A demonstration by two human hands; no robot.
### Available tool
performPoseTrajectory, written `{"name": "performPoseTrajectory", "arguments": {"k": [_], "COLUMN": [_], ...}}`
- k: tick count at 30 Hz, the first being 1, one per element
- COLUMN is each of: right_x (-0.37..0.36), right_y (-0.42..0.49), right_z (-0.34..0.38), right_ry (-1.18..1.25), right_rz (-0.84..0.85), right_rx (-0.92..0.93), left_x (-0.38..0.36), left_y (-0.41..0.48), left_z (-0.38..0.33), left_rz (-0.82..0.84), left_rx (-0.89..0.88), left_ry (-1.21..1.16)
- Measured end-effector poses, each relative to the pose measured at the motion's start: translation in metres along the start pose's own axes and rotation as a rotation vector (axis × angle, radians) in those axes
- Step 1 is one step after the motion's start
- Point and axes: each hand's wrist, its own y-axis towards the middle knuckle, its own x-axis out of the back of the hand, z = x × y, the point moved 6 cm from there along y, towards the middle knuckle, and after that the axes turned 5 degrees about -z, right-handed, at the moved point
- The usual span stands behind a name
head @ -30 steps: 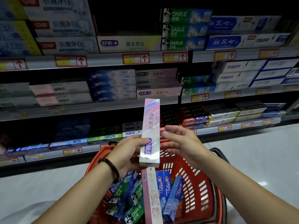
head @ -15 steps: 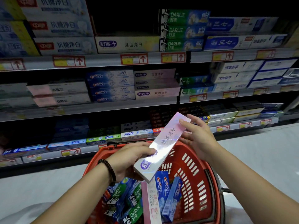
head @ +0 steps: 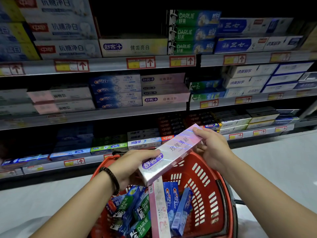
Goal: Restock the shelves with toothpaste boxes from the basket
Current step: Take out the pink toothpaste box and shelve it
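**Pink box held in both hands above the basket**

The pink box (head: 173,152) hangs tilted over the red basket (head: 205,177). Its purple-logo end is low and to the left, and its other end is raised toward the shelves. The left hand (head: 132,167) grips the low end, thumb on top and fingers curled beneath. The right hand (head: 212,148) pinches the high end, thumb at the upper corner and fingers behind. Green Darlie boxes (head: 137,208), blue Crest boxes (head: 173,200) and a second pink box (head: 158,212) lie in the basket. A matching pink stack (head: 164,98) sits on the middle shelf (head: 103,115). A bead bracelet (head: 111,179) circles the left wrist.
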Motion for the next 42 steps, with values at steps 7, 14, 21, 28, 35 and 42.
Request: {"name": "performPoseTrajectory", "arguments": {"k": [7,14,21,28,35,42], "right_x": [0.006,0.004,0.003,0.002,0.004,0.000], "right_y": [0.004,0.003,-0.001,0.002,0.002,-0.001], "right_z": [-0.002,-0.002,-0.002,-0.003,-0.001,-0.003], "right_ry": [0.096,0.105,0.128,0.074,-0.086,-0.175], "right_rz": [-0.054,-0.095,-0.114,-0.073,-0.094,-0.118], "right_rx": [-0.026,-0.027,-0.044,0.022,0.208,0.301], "left_x": [0.014,0.025,0.038,0.042,0.046,0.054], "left_y": [0.001,0.007,0.013,0.013,0.012,0.010], "left_z": [-0.013,-0.014,-0.016,-0.015,-0.019,-0.024], "left_rz": [-0.107,-0.183,-0.320,-0.390,-0.481,-0.627], "left_rx": [-0.007,-0.049,-0.133,-0.164,-0.222,-0.368], "left_ry": [-0.208,-0.337,-0.436,-0.430,-0.418,-0.260]}}
